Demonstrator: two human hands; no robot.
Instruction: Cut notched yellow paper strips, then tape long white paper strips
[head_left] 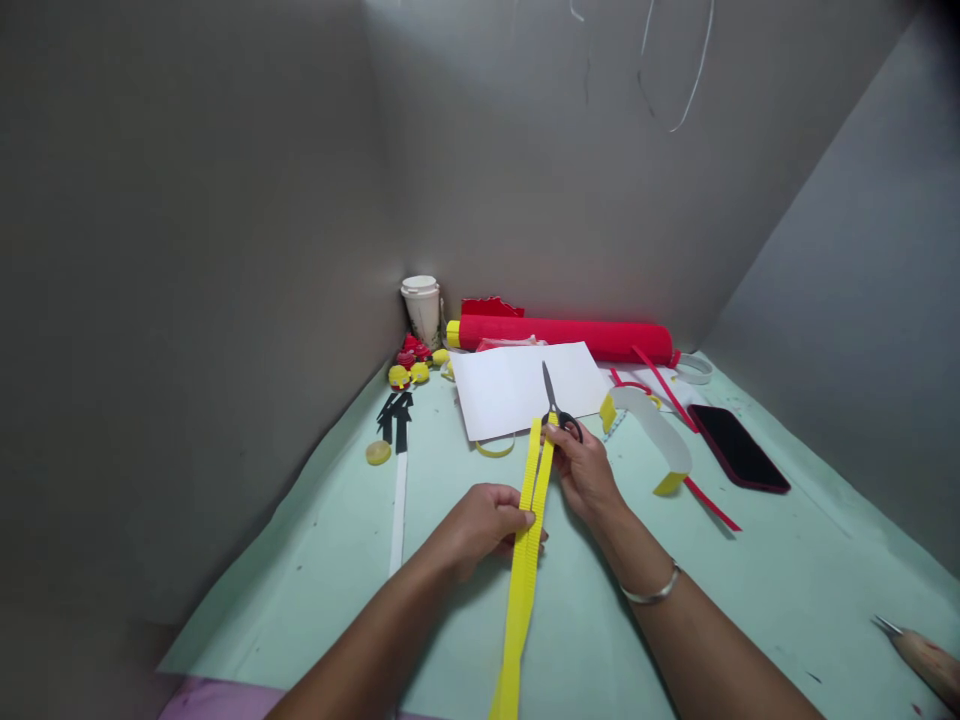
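A long yellow paper strip with fine cuts along it hangs toward the table's near edge, split into two narrow lengths at its upper end. My left hand pinches it around the middle, thumb on top. My right hand is closed on black-handled scissors and touches the strip's upper right end. The scissor blades point away from me, over a white sheet, and look closed together.
A lidded paper cup, yellow and red paper pieces and black strips lie left. A red roll spans the back. At right are a curled white-yellow strip, a phone and a pointed wooden-handled tool.
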